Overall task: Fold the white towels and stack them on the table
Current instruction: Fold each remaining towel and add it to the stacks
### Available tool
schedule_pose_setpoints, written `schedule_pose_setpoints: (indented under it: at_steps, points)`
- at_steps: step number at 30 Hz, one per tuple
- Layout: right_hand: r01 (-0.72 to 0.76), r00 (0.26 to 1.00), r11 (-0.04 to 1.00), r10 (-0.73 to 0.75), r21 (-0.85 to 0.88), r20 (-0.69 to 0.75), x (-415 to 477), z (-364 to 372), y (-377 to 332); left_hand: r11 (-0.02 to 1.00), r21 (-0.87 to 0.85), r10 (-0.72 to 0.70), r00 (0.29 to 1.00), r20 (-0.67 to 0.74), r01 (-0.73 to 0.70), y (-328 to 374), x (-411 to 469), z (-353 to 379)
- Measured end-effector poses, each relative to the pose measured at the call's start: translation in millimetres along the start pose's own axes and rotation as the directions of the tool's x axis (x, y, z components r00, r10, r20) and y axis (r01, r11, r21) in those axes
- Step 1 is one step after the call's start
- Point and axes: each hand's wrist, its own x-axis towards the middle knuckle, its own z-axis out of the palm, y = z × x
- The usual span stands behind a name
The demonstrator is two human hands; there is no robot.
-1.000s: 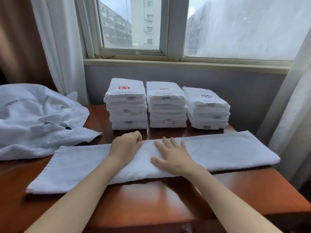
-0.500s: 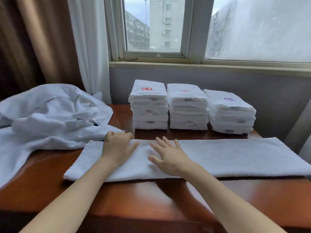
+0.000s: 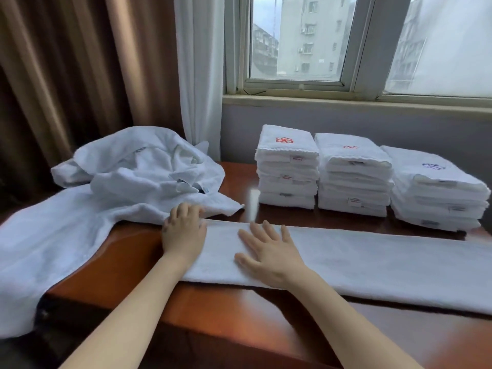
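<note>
Your long towel (image 3: pixel 372 262) lies as a narrow folded strip across the front of the table (image 3: pixel 127 265), running from just left of centre out past the right edge of view. Your left hand (image 3: pixel 183 234) sits right on the strip's left end, knuckles up and fingers (image 3: pixel 183 210) bent down over the far corner. Whether they have any cloth pinched is hidden beneath the hand, so I cannot tell. Your right hand (image 3: pixel 269 251) lies flat on the strip just beside the left, palm down, fingers straight and fanned wide, thumb out towards the near edge, pressing the cloth to the table.

Behind the strip, three stacks of folded towels stand side by side along the back of the table. The left stack (image 3: pixel 287 171) has a red emblem on top, the middle stack (image 3: pixel 352 179) shows a smaller red mark, and the right stack (image 3: pixel 436 193) carries a purple one. To your left, a loose heap of white towels (image 3: pixel 127 177) sprawls over the table corner and hangs off its left side, and one flap reaches in close behind your left hand. A brown curtain (image 3: pixel 66 75) and a white sheer curtain (image 3: pixel 198 70) hang beside the window (image 3: pixel 300 38).
</note>
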Motion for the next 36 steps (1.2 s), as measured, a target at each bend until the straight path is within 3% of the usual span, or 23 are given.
schedule_pose_setpoints:
  at_steps: [3,6,9,12,18,22,25,27,29,31,34,36]
  points:
    - [0.005,1.0,1.0,-0.005,0.005,-0.015,2,2,1,0.988,-0.046,-0.149,0.989,0.022,0.149,-4,-5,-2]
    - [0.008,1.0,1.0,-0.008,-0.009,-0.019,1,3,1,0.956,0.088,-0.287,0.952,0.104,0.278,-5,-7,-3]
    - [0.009,1.0,1.0,-0.009,-0.003,-0.019,0,3,1,0.946,0.158,-0.304,0.946,0.114,0.285,-4,-7,-2]
    - [0.015,1.0,1.0,-0.015,0.002,-0.022,-2,2,0,0.953,0.121,-0.292,0.95,0.107,0.279,-4,-8,-3]
    - [0.014,1.0,1.0,-0.014,-0.002,-0.005,-4,0,-1,0.961,-0.179,-0.203,0.977,0.065,0.212,-7,-11,-11]
    - [-0.004,1.0,1.0,0.004,0.01,-0.007,-6,-1,-3,0.849,-0.412,-0.229,0.933,0.276,0.33,-20,0,-26]
    - [-0.011,1.0,0.999,0.011,0.037,0.001,-7,-5,-8,0.755,-0.566,-0.125,0.921,0.369,0.33,-16,14,-46]
    - [-0.014,1.0,0.989,0.011,0.15,0.023,-7,-13,-7,0.7,-0.635,-0.006,0.891,0.453,0.328,-5,22,-66]
    - [-0.052,0.997,0.884,0.021,0.465,0.072,-11,-28,-3,0.603,-0.703,0.125,0.826,0.55,0.377,12,26,-86]
    - [-0.127,0.992,0.565,0.063,0.815,0.111,-18,-47,3,0.526,-0.744,0.226,0.776,0.589,0.412,35,29,-99]
    - [-0.14,0.99,0.119,0.029,0.983,0.137,-30,-74,20,0.447,-0.778,0.307,0.741,0.597,0.442,79,32,-106]
    - [-0.102,0.987,0.002,-0.128,0.995,0.101,-41,-91,32,0.387,-0.801,0.353,0.729,0.587,0.458,111,30,-104]
